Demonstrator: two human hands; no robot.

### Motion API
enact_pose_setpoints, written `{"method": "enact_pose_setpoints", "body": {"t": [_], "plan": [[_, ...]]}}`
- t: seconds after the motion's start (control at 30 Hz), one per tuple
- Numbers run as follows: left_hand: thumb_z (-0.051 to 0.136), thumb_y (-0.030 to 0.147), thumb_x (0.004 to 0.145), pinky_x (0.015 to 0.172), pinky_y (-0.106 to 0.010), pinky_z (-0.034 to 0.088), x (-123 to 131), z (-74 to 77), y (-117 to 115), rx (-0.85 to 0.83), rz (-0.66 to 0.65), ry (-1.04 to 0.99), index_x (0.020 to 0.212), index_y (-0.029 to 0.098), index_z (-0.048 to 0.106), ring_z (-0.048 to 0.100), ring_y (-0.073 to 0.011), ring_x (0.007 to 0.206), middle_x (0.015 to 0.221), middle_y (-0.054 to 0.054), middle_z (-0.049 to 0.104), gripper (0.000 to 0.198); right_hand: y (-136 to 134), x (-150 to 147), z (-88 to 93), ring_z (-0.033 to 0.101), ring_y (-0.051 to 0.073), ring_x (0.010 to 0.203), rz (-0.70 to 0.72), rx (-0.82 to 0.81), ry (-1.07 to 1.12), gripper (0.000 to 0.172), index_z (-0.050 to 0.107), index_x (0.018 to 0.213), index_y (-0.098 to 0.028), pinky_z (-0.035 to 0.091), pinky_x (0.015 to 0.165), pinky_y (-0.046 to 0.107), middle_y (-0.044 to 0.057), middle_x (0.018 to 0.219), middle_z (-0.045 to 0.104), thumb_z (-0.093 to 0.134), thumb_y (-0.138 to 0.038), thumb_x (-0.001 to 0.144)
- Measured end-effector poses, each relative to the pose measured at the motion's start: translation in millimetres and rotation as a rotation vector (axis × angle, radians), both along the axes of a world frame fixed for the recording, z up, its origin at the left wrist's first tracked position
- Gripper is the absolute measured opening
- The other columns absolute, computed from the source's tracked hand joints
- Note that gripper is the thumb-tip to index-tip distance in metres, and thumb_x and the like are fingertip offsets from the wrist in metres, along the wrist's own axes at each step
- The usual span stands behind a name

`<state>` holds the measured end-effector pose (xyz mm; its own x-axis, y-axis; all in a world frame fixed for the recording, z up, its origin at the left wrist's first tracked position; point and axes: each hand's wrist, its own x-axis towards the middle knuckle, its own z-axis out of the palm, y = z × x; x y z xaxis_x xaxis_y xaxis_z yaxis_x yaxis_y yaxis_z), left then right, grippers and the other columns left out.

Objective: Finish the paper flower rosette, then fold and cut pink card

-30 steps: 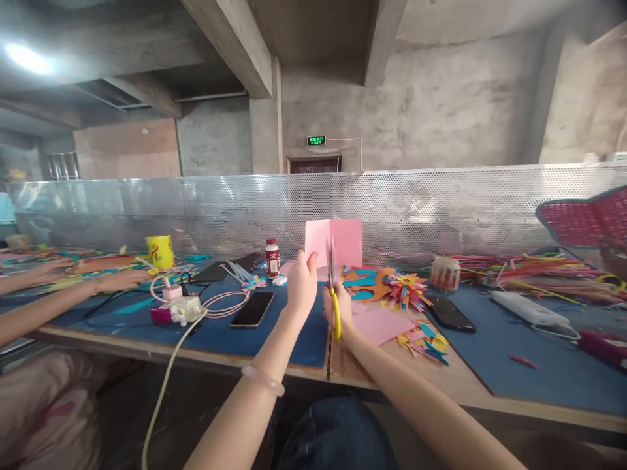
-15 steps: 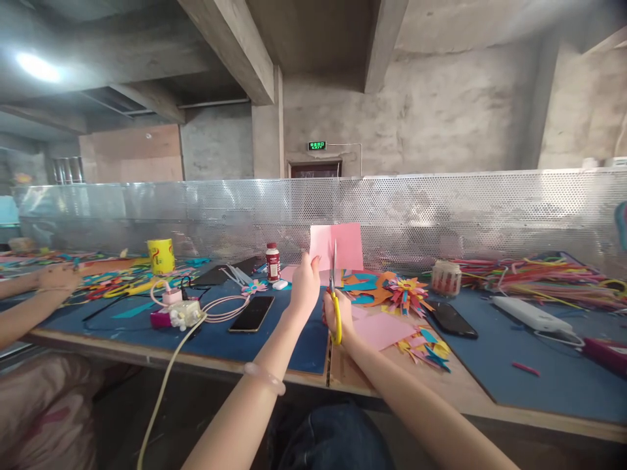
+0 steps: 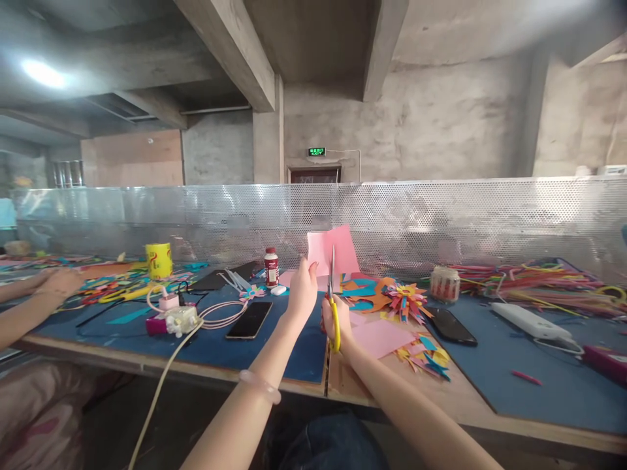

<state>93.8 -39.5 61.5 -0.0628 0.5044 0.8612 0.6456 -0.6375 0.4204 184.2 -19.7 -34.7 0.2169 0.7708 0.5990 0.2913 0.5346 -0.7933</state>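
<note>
A sheet of pink paper [image 3: 345, 251] is held up over the table, its left edge pinched by my left hand [image 3: 302, 287]. Yellow-handled scissors [image 3: 336, 323] are gripped in my right hand [image 3: 337, 316], blades pointing up against the paper. A cut runs up the sheet beside the blades, and its right part tilts away from the left part. Below my right hand lies another pink sheet [image 3: 385, 336], with small colored paper scraps [image 3: 431, 359] beside it. Behind that sits a layered paper flower [image 3: 404, 300] in orange, red and yellow.
Left of my arms are a black phone [image 3: 249, 320], a power adapter [image 3: 183, 321] with cables, a red-capped bottle [image 3: 271, 267] and a yellow tin [image 3: 159, 261]. Rightward lie another phone [image 3: 453, 326], a jar [image 3: 445, 284] and a white power strip [image 3: 531, 323]. Another person's hands [image 3: 61, 282] work at far left.
The right part of the pink sheet has tilted and separated from the left part along the cut. My hands have stayed in nearly the same place; the view shifted slightly.
</note>
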Motion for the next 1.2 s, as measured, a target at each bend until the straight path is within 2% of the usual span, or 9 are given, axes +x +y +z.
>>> {"method": "enact_pose_setpoints", "body": {"t": [0.3, 0.6, 1.2], "plan": [[0.039, 0.027, 0.091, 0.05, -0.024, 0.031, 0, 5.7, -2, 0.02, 0.016, 0.053, 0.079, 0.02, 0.044, 0.058, -0.019, 0.057, 0.057, -0.001, 0.055, 0.014, -3, 0, 1.8, 0.044, 0.01, 0.035, -0.017, 0.007, -0.004, 0.02, 0.036, 0.064, -0.022, 0.031, 0.036, 0.02, -0.006, 0.046, 0.04, 0.038, -0.034, 0.081], [0.039, 0.027, 0.091, 0.05, -0.024, 0.029, 3, 4.5, -2, 0.036, 0.005, 0.057, 0.077, 0.02, 0.042, 0.055, -0.0182, 0.053, 0.054, 0.001, 0.049, 0.016, -8, 3, 8.1, 0.045, 0.012, 0.037, -0.066, 0.01, -0.036, 0.019, 0.035, 0.061, -0.023, 0.031, 0.038, 0.021, -0.005, 0.042, 0.041, 0.04, -0.029, 0.078], [0.04, 0.027, 0.091, 0.049, -0.024, 0.028, 4, 5.9, -3, 0.03, -0.017, 0.062, 0.081, 0.019, 0.046, 0.053, -0.0167, 0.052, 0.056, 0.0, 0.05, 0.014, -20, 1, 15.7, 0.044, 0.013, 0.027, -0.03, -0.033, 0.06, 0.024, 0.035, 0.06, -0.023, 0.035, 0.029, 0.022, -0.007, 0.038, 0.036, 0.039, -0.036, 0.08]]}}
